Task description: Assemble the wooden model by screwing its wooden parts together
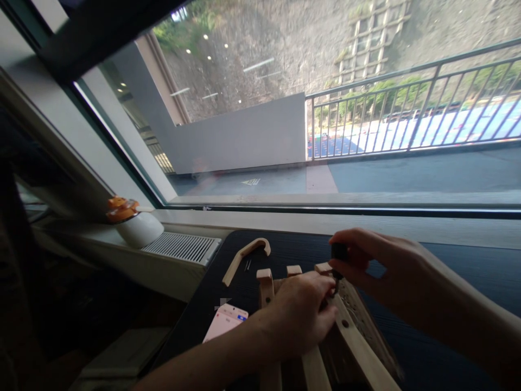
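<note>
Head view: your right hand (380,247) is curled tight round a dark-handled driver (338,251), tip down near the right-hand wooden slat (358,345), 2 o'clock from your left hand (301,301). Left grip bunched at the tip; can't tell what it pinches. A sideways slip could jab those fingers. Thin metal pins (248,265), 10 o'clock, might roll if the bench (476,266) is bumped.
</note>
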{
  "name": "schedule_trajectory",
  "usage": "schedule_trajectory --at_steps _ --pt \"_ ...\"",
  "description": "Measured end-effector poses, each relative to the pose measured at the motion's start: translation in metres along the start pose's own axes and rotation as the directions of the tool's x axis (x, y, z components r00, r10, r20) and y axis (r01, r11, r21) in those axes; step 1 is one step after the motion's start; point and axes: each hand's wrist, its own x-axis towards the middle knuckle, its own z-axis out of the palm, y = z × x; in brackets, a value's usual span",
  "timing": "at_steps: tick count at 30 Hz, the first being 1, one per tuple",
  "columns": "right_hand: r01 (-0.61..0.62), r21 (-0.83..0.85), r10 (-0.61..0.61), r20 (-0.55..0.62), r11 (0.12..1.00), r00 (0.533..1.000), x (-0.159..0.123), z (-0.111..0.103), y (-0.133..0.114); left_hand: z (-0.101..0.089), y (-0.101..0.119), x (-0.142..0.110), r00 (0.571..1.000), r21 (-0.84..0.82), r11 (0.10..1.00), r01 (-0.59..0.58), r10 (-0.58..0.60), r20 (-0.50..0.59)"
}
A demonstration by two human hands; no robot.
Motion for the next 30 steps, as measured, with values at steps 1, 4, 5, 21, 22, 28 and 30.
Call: schedule_trajectory --at_steps 1,4,5,21,22,28,30 --pt "0.005 0.021 -0.006 0.005 1.000 1.000 0.000 0.000 -0.001 0.003 -0.001 0.001 1.000 0.004 1.000 0.010 -0.010 -0.027" --pt "0.007 0.054 -0.008 0.020 0.999 1.000 0.000 0.002 -0.002 0.010 -0.004 0.002 0.994 0.018 0.999 0.042 -0.040 -0.104" --pt "0.008 0.056 -0.009 0.019 0.998 1.000 0.001 0.002 -0.002 0.012 -0.005 0.003 0.992 0.024 0.998 0.050 -0.047 -0.120" --pt "0.043 0.008 -0.043 0.063 0.999 0.997 -0.006 -0.002 -0.005 0.012 -0.003 0.006 0.993 0.074 0.997 0.035 -0.026 -0.114" --pt "0.053 0.000 -0.053 0.068 0.999 0.996 -0.007 -0.002 -0.005 0.011 -0.002 0.006 0.994 0.078 0.996 0.045 -0.037 -0.103" --pt "0.051 -0.031 -0.048 0.081 0.998 0.996 -0.007 0.000 -0.004 0.010 0.003 0.007 0.997 0.131 0.989 0.064 -0.057 -0.056" --pt "0.051 -0.037 -0.047 0.090 0.998 0.995 -0.007 0.000 -0.004 0.012 0.003 0.006 0.997 0.145 0.987 0.071 -0.065 -0.046"
